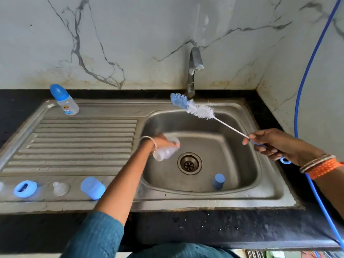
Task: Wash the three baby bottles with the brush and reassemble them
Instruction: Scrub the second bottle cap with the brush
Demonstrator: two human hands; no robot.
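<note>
I read no text anywhere. The capped bottle [65, 101] at far left carries a small coloured print, too small to read.

Clear bottle [166, 151] in the left hand [161, 142] is motion-blurred; clear item [1, 186] cut by left edge.

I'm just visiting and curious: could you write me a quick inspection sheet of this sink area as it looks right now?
Surface: steel sink with ribbed drainboard, set in a dark counter.
Job's things: capped bottle standing at the drainboard's back; ring, teat and cap along the front edge; another blue cap in the basin.
Clutter: nothing seen.
Hands: left hand grips a clear bottle over the basin, blurred; right hand holds the brush in the air.
Cables: blue hose at right.
Surroundings: marble wall, tap with no water seen.
</note>
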